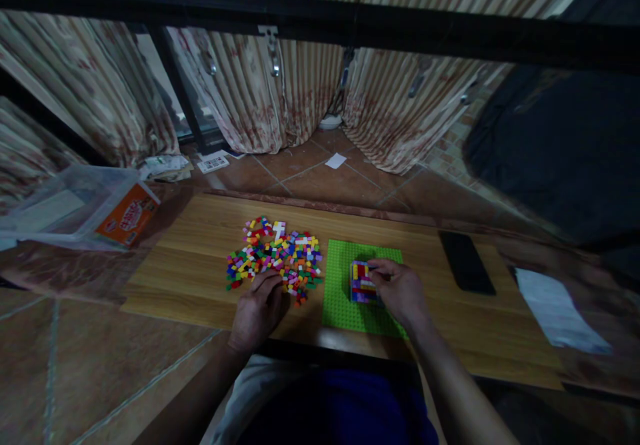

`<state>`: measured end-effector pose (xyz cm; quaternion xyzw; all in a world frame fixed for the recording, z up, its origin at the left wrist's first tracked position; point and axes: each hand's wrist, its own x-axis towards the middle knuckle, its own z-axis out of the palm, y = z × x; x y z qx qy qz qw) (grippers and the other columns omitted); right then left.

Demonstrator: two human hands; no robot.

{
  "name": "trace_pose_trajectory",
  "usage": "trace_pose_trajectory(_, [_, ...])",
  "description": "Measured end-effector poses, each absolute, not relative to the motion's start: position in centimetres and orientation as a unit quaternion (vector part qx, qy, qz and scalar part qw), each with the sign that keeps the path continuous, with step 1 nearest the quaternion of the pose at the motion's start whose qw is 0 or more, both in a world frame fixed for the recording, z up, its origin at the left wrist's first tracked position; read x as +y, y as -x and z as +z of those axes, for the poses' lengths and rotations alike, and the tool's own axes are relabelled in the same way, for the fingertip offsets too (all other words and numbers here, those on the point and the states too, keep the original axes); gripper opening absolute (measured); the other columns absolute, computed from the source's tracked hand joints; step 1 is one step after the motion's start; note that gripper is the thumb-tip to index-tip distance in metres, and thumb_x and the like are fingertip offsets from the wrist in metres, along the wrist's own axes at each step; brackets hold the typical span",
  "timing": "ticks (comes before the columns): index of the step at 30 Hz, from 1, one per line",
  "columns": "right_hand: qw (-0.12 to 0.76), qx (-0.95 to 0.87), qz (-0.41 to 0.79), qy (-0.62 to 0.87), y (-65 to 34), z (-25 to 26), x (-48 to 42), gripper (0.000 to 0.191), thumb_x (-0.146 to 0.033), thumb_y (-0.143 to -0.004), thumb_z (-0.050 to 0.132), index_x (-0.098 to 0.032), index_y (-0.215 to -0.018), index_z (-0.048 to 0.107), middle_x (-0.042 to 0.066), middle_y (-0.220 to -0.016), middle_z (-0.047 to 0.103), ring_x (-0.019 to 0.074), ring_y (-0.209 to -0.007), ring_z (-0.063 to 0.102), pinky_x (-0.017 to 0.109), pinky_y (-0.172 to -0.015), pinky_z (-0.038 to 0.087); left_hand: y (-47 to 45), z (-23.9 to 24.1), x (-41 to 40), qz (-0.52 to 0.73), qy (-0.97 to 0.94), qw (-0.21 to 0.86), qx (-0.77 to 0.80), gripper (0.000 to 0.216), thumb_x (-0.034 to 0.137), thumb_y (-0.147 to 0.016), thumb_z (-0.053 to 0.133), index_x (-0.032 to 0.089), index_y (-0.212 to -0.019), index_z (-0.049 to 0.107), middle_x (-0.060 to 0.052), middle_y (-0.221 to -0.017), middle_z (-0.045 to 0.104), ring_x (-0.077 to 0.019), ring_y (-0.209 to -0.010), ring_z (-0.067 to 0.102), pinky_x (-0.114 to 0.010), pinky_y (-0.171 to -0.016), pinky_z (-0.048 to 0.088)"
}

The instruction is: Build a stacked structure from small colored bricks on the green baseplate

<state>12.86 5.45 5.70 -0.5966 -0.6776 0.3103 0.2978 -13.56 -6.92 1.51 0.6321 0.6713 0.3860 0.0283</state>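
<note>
A loose pile of small coloured toy bricks [280, 252] lies left of centre on a wooden board. My left hand [257, 308] rests at the near edge of that pile, its fingers curled down among the bricks. Whatever its fingertips may hold is hidden. To the right of the pile is a green studded baseplate [343, 315], bearing a small rectangular build of stacked bricks [361, 284] in several colours. My right hand [403, 292] is over the baseplate, thumb and fingers pinched together at the build's right upper edge. I cannot make out what is between them.
A black phone [466, 263] and a white paper sheet [560, 308] lie to the right. On the left stands a clear plastic box [75, 232] with an orange label. The wooden board [175, 265] ends before a dark rail [320, 15] and striped curtains [310, 92].
</note>
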Motion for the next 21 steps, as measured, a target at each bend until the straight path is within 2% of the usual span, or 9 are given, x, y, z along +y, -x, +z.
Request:
trace_pose_trajectory(4, [0.303, -0.682, 0.281, 0.604, -13.2, 5.8, 5.1, 0.029, -0.035, -0.078, 0.057, -0.021, -0.097, 0.073, 0.005, -0.079, 0.075, 0.0219, -0.071, 0.069, 0.036, -0.069, 0.052, 13.7, 1.2, -6.9, 0.388, -0.634, 0.035, 0.668, 0.017, 0.022, -0.091, 0.051, 0.020, -0.103, 0.063, -0.008, -0.110, 0.066, -0.0182, -0.102, 0.065, -0.033, -0.091, 0.056])
trace_pose_trajectory(9, [0.381, -0.686, 0.196, 0.589, -12.7, 6.8, 3.2, 0.033, -0.044, -0.085, 0.055, -0.020, -0.097, 0.073, 0.010, -0.090, 0.074, 0.0248, -0.084, 0.067, 0.040, -0.078, 0.051, 13.6, 1.4, -7.0, 0.391, -0.634, 0.030, 0.667, 0.018, 0.022, -0.092, 0.050, 0.020, -0.103, 0.063, -0.008, -0.109, 0.066, -0.0185, -0.103, 0.064, -0.034, -0.093, 0.056])
trace_pose_trajectory(11, [0.388, -0.716, 0.205, 0.544, -11.6, 7.1, 1.8, 0.028, -0.042, -0.087, 0.055, -0.022, -0.096, 0.073, 0.009, -0.092, 0.073, 0.0242, -0.087, 0.066, 0.039, -0.079, 0.051, 13.5, 1.6, -7.0, 0.389, -0.635, 0.033, 0.667, 0.019, 0.020, -0.092, 0.048, 0.020, -0.104, 0.063, -0.008, -0.109, 0.066, -0.0188, -0.104, 0.064, -0.035, -0.093, 0.056])
trace_pose_trajectory(16, [0.324, -0.805, 0.252, 0.429, -7.8, 5.7, -1.5, 0.021, -0.026, -0.092, 0.050, -0.025, -0.097, 0.071, 0.004, -0.091, 0.073, 0.0202, -0.087, 0.065, 0.035, -0.081, 0.050, 13.4, 1.9, -7.2, 0.396, -0.629, 0.053, 0.667, 0.021, 0.019, -0.092, 0.046, 0.020, -0.103, 0.063, -0.008, -0.110, 0.065, -0.0174, -0.101, 0.065, -0.033, -0.092, 0.056])
trace_pose_trajectory(21, [0.283, -0.827, 0.204, 0.440, -5.6, 4.0, -1.6, 0.024, -0.018, -0.092, 0.046, -0.023, -0.098, 0.069, 0.006, -0.094, 0.070, 0.0218, -0.090, 0.063, 0.035, -0.081, 0.049, 13.4, 1.8, -7.2, 0.403, -0.624, 0.065, 0.666, 0.021, 0.019, -0.092, 0.046, 0.021, -0.104, 0.063, -0.008, -0.110, 0.066, -0.0175, -0.100, 0.066, -0.033, -0.090, 0.057])
